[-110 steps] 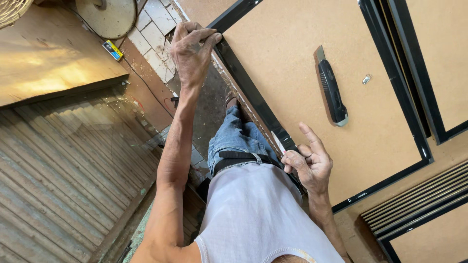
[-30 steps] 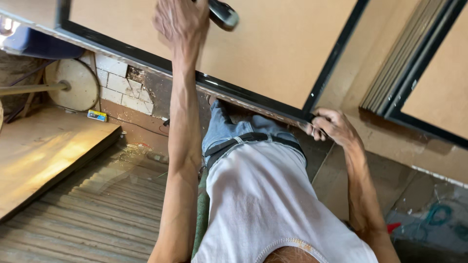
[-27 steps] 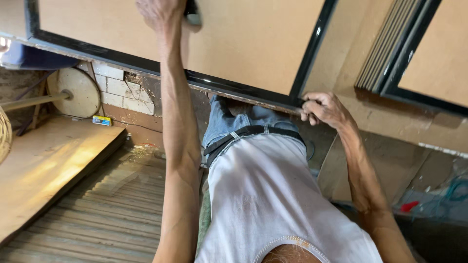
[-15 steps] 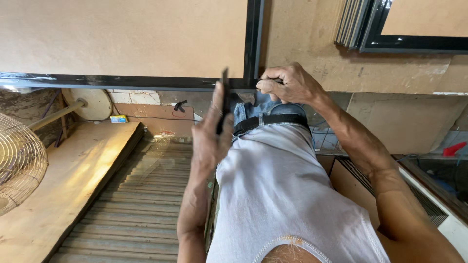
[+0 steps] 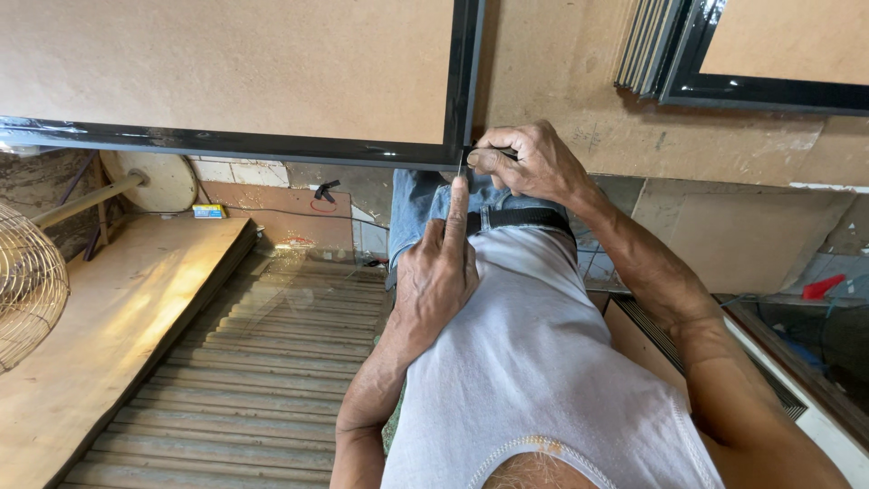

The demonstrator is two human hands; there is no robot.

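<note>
A picture frame lies face down on the bench, with a brown backing board (image 5: 226, 63) inside a black frame (image 5: 235, 143). My left hand (image 5: 436, 272) is shut on a black utility knife (image 5: 463, 165). The index finger lies along the knife, and its tip points up at the frame's near right corner. My right hand (image 5: 532, 163) rests on that same corner, with its fingertips pinched at the frame's edge right beside the knife tip. The knife's body is mostly hidden under my fingers.
A second black-framed board (image 5: 769, 91) and a stack of frames (image 5: 644, 50) lie at the top right of the bench. Below on the left are a wire fan guard (image 5: 27, 281), a wooden plank (image 5: 118, 335), corrugated sheets (image 5: 262, 371) and a round disc (image 5: 163, 181).
My left hand took the knife from the board and drew it back to the frame's corner. My right hand slid along the edge to that corner. The view swung round.
</note>
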